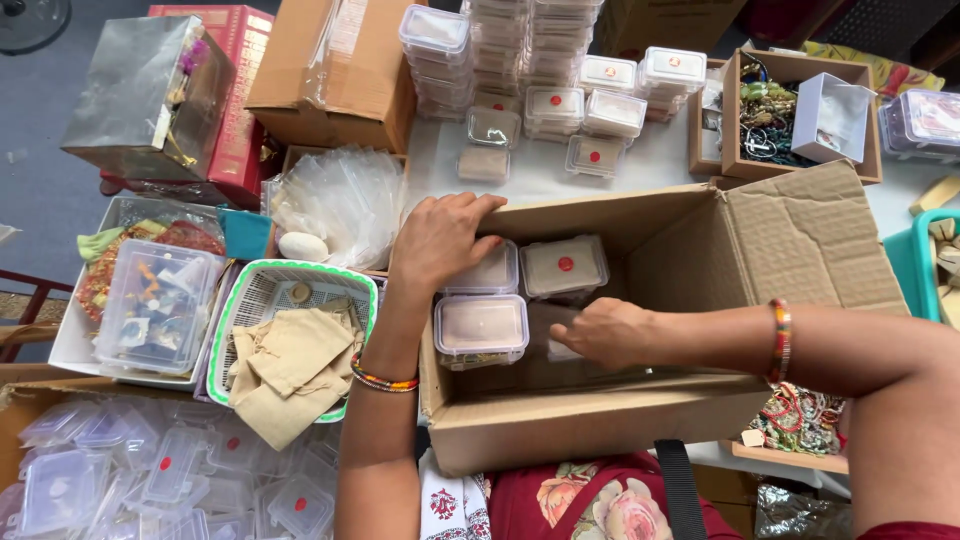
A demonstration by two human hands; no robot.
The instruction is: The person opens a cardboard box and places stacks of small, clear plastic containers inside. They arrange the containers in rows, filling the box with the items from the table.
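A brown cardboard box (600,425) lies open in front of me. Inside it stand three small clear plastic lidded containers (481,327), one with a red dot on its lid (565,265). My left hand (445,238) rests on the box's far left wall, fingers over the back-left container (495,275). My right hand (605,335) reaches into the box with its fingers curled down onto a container at the bottom, mostly hidden under the hand.
Stacks of the same clear containers (545,70) stand on the white table behind. A green-rimmed basket (225,330) with beige cloth pouches sits left. Empty clear boxes (170,480) lie lower left. A wooden tray of jewellery (770,125) is at right.
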